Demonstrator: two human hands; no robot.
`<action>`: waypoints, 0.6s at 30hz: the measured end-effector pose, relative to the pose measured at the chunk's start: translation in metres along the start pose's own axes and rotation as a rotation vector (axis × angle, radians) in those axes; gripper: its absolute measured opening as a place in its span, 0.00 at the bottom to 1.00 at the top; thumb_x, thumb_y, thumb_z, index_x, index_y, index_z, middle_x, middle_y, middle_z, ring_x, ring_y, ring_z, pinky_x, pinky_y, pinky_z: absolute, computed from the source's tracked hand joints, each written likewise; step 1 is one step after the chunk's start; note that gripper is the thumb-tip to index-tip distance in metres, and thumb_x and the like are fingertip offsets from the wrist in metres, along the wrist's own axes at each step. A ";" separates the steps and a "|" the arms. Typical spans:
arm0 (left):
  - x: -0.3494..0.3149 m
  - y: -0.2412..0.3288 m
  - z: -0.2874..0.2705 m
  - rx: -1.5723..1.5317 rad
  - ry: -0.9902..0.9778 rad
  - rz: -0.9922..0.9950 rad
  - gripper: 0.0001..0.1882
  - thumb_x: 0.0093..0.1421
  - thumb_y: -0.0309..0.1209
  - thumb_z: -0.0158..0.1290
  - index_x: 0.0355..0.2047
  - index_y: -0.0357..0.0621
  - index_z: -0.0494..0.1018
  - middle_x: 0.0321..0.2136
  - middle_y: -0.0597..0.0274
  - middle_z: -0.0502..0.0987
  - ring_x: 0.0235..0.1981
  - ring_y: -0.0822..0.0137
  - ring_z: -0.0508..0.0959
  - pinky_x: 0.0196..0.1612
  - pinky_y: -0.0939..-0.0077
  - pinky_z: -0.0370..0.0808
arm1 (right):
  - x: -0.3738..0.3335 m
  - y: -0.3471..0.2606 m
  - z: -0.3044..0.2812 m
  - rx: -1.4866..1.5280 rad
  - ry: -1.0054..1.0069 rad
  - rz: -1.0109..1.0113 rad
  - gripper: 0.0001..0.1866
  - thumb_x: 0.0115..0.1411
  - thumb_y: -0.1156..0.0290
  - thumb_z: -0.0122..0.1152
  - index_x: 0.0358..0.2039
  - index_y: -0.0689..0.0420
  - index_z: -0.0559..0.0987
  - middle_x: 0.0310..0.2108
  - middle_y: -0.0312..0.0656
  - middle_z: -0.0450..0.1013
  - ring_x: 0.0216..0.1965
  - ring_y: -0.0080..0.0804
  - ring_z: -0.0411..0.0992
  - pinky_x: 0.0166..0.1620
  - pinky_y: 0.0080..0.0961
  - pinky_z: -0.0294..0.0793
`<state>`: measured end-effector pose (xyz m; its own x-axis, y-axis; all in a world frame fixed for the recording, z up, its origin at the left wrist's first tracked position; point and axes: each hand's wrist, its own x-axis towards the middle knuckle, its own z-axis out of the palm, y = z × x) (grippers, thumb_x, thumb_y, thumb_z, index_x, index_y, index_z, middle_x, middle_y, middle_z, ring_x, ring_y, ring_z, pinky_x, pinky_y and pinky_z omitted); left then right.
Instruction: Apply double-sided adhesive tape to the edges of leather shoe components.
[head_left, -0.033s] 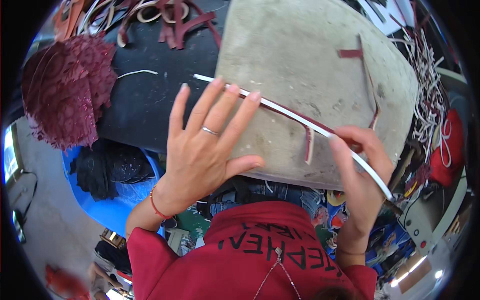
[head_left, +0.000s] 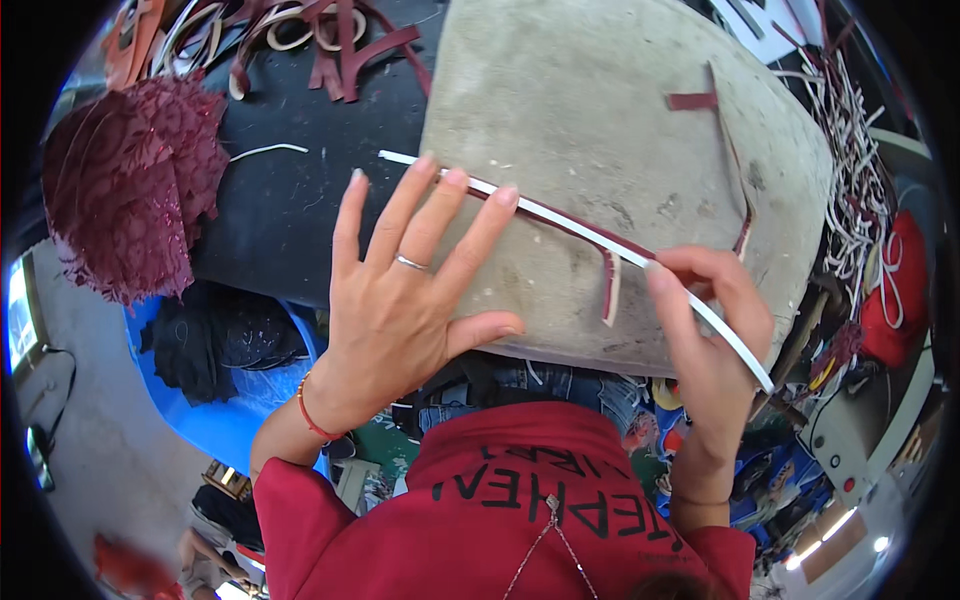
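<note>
A narrow white strip (head_left: 560, 218) lies slantwise across a worn grey pad (head_left: 580, 110), along a dark red leather strip. Below the white strip, one end of the dark red strip (head_left: 608, 290) bends down toward me. My left hand (head_left: 400, 290) is open, palm down, with several fingertips resting on the strips near their far left end. At the other side, my right hand (head_left: 715, 320) pinches the white strip between thumb and fingers. The strip's free end curves past that hand toward the lower right.
Stacked dark red lacy pieces (head_left: 135, 190) sit at the left on the black tabletop (head_left: 290, 220). Reddish leather straps (head_left: 350, 50) lie at the back. Thin scrap strips (head_left: 850, 150) heap up at the right. A blue tub (head_left: 200, 415) with dark cloth stands below the table.
The whole view has shifted slightly. Both hands keep nearly the same places on the strips.
</note>
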<state>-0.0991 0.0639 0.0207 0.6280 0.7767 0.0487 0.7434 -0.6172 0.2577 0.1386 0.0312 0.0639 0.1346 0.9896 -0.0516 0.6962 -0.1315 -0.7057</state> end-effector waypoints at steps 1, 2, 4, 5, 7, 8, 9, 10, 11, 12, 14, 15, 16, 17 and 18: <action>0.000 0.001 -0.002 0.077 -0.018 -0.023 0.42 0.59 0.68 0.37 0.62 0.50 0.67 0.60 0.51 0.63 0.64 0.49 0.61 0.67 0.46 0.49 | 0.000 0.005 0.006 0.037 0.018 0.035 0.06 0.52 0.79 0.65 0.32 0.61 0.79 0.28 0.43 0.75 0.27 0.33 0.73 0.33 0.25 0.71; 0.001 0.003 -0.001 0.083 -0.020 -0.009 0.42 0.59 0.68 0.37 0.62 0.50 0.67 0.60 0.51 0.63 0.64 0.49 0.61 0.67 0.46 0.49 | 0.000 0.010 0.010 0.075 0.037 0.068 0.05 0.52 0.79 0.65 0.30 0.60 0.78 0.27 0.42 0.74 0.27 0.33 0.73 0.32 0.25 0.70; 0.002 0.006 0.003 0.094 -0.017 -0.021 0.42 0.57 0.70 0.35 0.60 0.56 0.70 0.62 0.52 0.59 0.64 0.46 0.59 0.66 0.45 0.49 | 0.001 0.018 0.013 0.043 0.058 0.027 0.04 0.52 0.78 0.65 0.29 0.59 0.78 0.25 0.41 0.73 0.28 0.35 0.72 0.34 0.29 0.69; 0.003 0.008 0.001 0.100 -0.020 -0.011 0.42 0.57 0.70 0.35 0.60 0.56 0.70 0.62 0.52 0.59 0.64 0.46 0.59 0.66 0.45 0.49 | 0.001 0.020 0.013 0.018 0.058 -0.013 0.05 0.51 0.78 0.65 0.29 0.59 0.78 0.25 0.40 0.73 0.29 0.36 0.72 0.36 0.29 0.69; 0.006 0.014 -0.002 0.134 -0.002 -0.040 0.45 0.54 0.70 0.43 0.60 0.52 0.69 0.62 0.49 0.58 0.64 0.43 0.58 0.66 0.44 0.49 | 0.001 0.024 0.018 -0.044 0.084 -0.080 0.05 0.50 0.78 0.64 0.27 0.56 0.77 0.24 0.39 0.71 0.29 0.38 0.70 0.36 0.32 0.67; 0.011 0.021 -0.001 0.125 -0.009 -0.028 0.45 0.54 0.70 0.43 0.60 0.52 0.69 0.62 0.49 0.58 0.64 0.43 0.58 0.66 0.44 0.49 | 0.003 0.026 0.018 -0.049 0.087 -0.064 0.05 0.50 0.78 0.64 0.27 0.56 0.77 0.24 0.39 0.71 0.29 0.38 0.70 0.36 0.32 0.67; 0.020 0.033 0.003 -0.014 0.056 -0.004 0.46 0.51 0.69 0.47 0.60 0.47 0.68 0.61 0.48 0.59 0.64 0.43 0.59 0.66 0.44 0.51 | 0.005 0.028 0.018 -0.125 0.081 -0.148 0.05 0.49 0.76 0.65 0.27 0.55 0.77 0.24 0.39 0.70 0.29 0.38 0.69 0.35 0.33 0.65; 0.026 0.048 0.007 -0.143 0.123 0.010 0.48 0.49 0.68 0.52 0.60 0.43 0.67 0.60 0.46 0.60 0.63 0.42 0.59 0.66 0.45 0.52 | 0.006 0.030 0.019 -0.193 0.071 -0.243 0.06 0.49 0.75 0.65 0.27 0.54 0.76 0.24 0.39 0.68 0.28 0.39 0.68 0.34 0.33 0.64; 0.031 0.062 0.017 -0.334 0.114 0.110 0.52 0.45 0.65 0.59 0.58 0.33 0.66 0.58 0.44 0.61 0.62 0.43 0.62 0.64 0.47 0.58 | 0.006 0.030 0.019 -0.234 0.070 -0.291 0.07 0.48 0.73 0.65 0.27 0.53 0.75 0.24 0.38 0.67 0.28 0.39 0.67 0.33 0.33 0.62; 0.034 0.075 0.026 -0.397 0.088 0.113 0.52 0.46 0.64 0.59 0.57 0.28 0.66 0.57 0.45 0.63 0.60 0.44 0.64 0.62 0.49 0.64 | 0.003 0.030 0.018 -0.287 0.060 -0.288 0.10 0.48 0.72 0.67 0.30 0.53 0.76 0.26 0.38 0.68 0.30 0.38 0.69 0.34 0.30 0.62; 0.032 0.074 0.035 -0.272 0.099 0.136 0.51 0.47 0.63 0.57 0.57 0.28 0.66 0.57 0.45 0.63 0.59 0.45 0.66 0.61 0.49 0.66 | -0.007 0.029 0.001 -0.228 0.060 -0.148 0.13 0.49 0.73 0.69 0.36 0.54 0.78 0.30 0.38 0.73 0.33 0.35 0.72 0.37 0.30 0.66; 0.033 0.070 0.037 -0.283 0.099 0.143 0.51 0.47 0.63 0.57 0.57 0.28 0.66 0.57 0.45 0.63 0.59 0.45 0.66 0.61 0.49 0.66 | -0.012 0.033 -0.010 -0.111 0.066 -0.018 0.16 0.49 0.73 0.70 0.39 0.55 0.78 0.32 0.39 0.75 0.35 0.34 0.73 0.40 0.30 0.68; 0.033 0.069 0.037 -0.261 0.084 0.160 0.51 0.47 0.63 0.56 0.57 0.29 0.66 0.57 0.46 0.63 0.59 0.45 0.65 0.61 0.48 0.65 | -0.019 0.039 -0.023 0.003 0.071 0.117 0.18 0.49 0.72 0.71 0.43 0.55 0.79 0.33 0.39 0.76 0.37 0.33 0.74 0.42 0.30 0.70; 0.034 0.069 0.036 -0.239 0.070 0.175 0.50 0.48 0.64 0.54 0.58 0.30 0.66 0.56 0.46 0.63 0.59 0.45 0.65 0.62 0.48 0.65 | -0.018 0.048 -0.033 0.002 0.063 0.085 0.17 0.51 0.74 0.70 0.42 0.58 0.79 0.34 0.40 0.78 0.36 0.31 0.75 0.42 0.27 0.73; 0.033 0.070 0.036 -0.251 0.067 0.179 0.50 0.48 0.64 0.54 0.58 0.30 0.66 0.56 0.46 0.63 0.59 0.45 0.65 0.62 0.48 0.65 | -0.018 0.051 -0.037 -0.007 0.062 0.095 0.17 0.51 0.74 0.70 0.42 0.58 0.79 0.34 0.40 0.78 0.36 0.31 0.75 0.42 0.27 0.73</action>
<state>-0.0176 0.0418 0.0056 0.7210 0.6703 0.1757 0.5372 -0.7008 0.4693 0.1976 0.0043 0.0547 0.2435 0.9671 -0.0739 0.6828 -0.2250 -0.6951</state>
